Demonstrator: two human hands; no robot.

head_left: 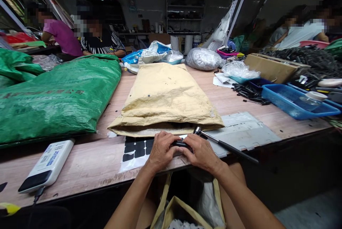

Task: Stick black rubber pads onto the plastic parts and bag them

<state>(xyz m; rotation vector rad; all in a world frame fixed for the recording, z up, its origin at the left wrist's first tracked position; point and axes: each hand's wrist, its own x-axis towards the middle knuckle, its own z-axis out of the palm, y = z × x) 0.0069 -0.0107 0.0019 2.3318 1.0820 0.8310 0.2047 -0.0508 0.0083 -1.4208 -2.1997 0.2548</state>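
My left hand (162,149) and my right hand (201,150) meet at the table's front edge, both closed on one small black part (181,144). Fingers cover most of it, so its kind is unclear. Under my left hand lies a white sheet of black stickers (136,147). Just right of my right hand rests a hammer (227,146) with a metal head and a black handle, the handle sticking out past the edge. Beyond my hands a tan paper sack (165,97) lies flat, its mouth gaping towards me. Below, an open sack (184,207) with whitish contents stands between my legs.
A bulging green sack (61,97) and a white power bank (47,165) with a cable lie left. On the right are a grey flat sheet (248,129), a blue tray (294,102), black parts (249,93) and a cardboard box (275,68). Several people sit around.
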